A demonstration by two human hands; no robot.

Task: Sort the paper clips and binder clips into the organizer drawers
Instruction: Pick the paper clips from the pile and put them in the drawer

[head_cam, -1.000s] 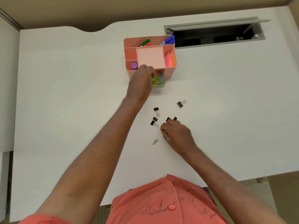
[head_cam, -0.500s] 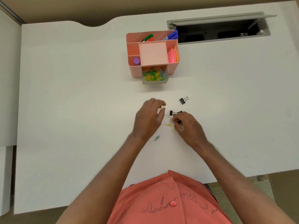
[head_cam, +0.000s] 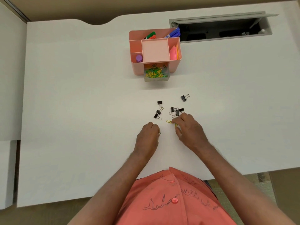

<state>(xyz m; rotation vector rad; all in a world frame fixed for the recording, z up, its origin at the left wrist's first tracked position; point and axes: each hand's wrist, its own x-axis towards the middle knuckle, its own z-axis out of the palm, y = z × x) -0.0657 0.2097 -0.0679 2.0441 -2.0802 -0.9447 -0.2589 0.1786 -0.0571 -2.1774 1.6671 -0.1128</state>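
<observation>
We are looking down on a white desk (head_cam: 81,111) with a curved cutout in its far edge. A grey cable hatch (head_cam: 220,27) is standing open, recessed at the far right. A beige wall (head_cam: 129,5) is running behind; speckled floor (head_cam: 266,187) is showing below.

head cam | looks steeply down | white desk (head_cam: 81,111) fills view

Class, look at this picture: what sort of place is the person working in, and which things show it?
Probably an office desk: a white desktop with a grey cable hatch, a pink plastic desk organizer holding markers and sticky notes, and black binder clips.
</observation>
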